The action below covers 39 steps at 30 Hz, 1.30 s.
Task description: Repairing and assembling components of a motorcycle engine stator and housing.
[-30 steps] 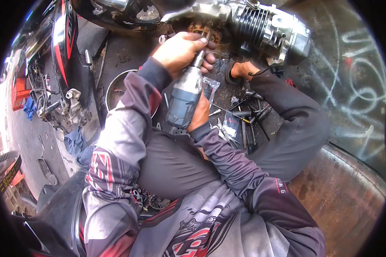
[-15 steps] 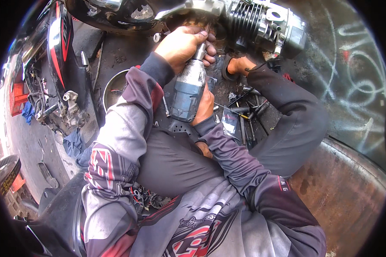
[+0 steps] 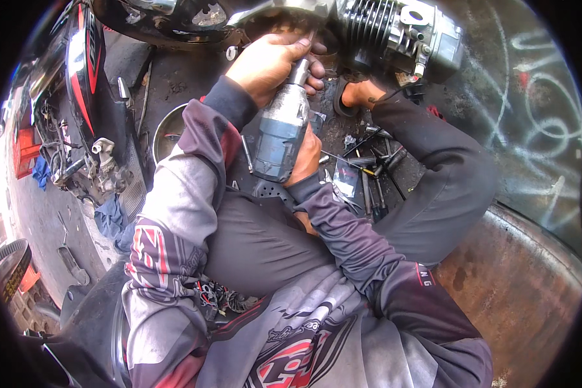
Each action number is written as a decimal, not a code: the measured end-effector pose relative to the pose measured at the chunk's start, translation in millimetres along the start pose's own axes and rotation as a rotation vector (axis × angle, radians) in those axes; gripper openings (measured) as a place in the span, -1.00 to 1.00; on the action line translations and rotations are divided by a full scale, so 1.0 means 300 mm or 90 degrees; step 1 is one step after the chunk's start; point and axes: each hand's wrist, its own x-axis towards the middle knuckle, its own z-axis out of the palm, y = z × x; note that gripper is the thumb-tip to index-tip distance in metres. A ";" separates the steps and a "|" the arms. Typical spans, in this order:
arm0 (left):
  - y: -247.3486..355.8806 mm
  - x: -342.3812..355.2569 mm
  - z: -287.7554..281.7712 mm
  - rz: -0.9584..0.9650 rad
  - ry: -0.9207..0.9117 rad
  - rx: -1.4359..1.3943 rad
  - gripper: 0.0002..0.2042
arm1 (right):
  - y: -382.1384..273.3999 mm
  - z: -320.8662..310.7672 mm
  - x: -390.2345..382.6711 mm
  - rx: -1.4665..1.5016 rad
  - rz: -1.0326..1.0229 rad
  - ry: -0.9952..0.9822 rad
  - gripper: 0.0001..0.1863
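Your right hand (image 3: 307, 155) is closed around the handle side of the wrench (image 3: 279, 142), a grey power tool. The fingers go behind it, so I cannot tell how each one is placed. The wrench is in front of you, above your folded legs, with its nose tilted up toward the engine (image 3: 375, 39).

Your left hand (image 3: 265, 68) is at this nose. The thumb and the bent fingers are clamped around the shiny socket (image 3: 298, 72), just under the engine's lower edge. Whether the socket's far end touches the engine, I cannot tell, because your fingers and the shadow hide it.

To the right of the wrench, hand tools (image 3: 375, 187) lie in a pile on the dark floor, with a clear packet (image 3: 346, 180) beside them. To the left, a round pan (image 3: 163, 136) is partly covered by your left sleeve. Farther left are a blue cloth (image 3: 112, 216) and a black and red panel (image 3: 77, 71). At your right side stands a metal sheet (image 3: 530, 161) with white painted lines.
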 end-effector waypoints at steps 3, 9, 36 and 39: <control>0.007 -0.006 -0.013 0.003 -0.019 -0.008 -0.68 | -0.057 0.017 0.014 0.017 0.055 -0.006 -0.69; 0.021 0.003 -0.015 -0.012 -0.025 -0.029 -0.67 | -0.101 0.045 0.033 0.228 0.120 0.057 -0.80; 0.000 0.043 0.000 -0.003 0.028 -0.024 -0.71 | -0.067 -0.006 0.065 0.202 0.060 -0.046 -0.54; 0.012 0.007 -0.022 -0.019 0.029 -0.035 -0.72 | -0.024 0.020 0.038 -0.016 -0.069 -0.050 -0.61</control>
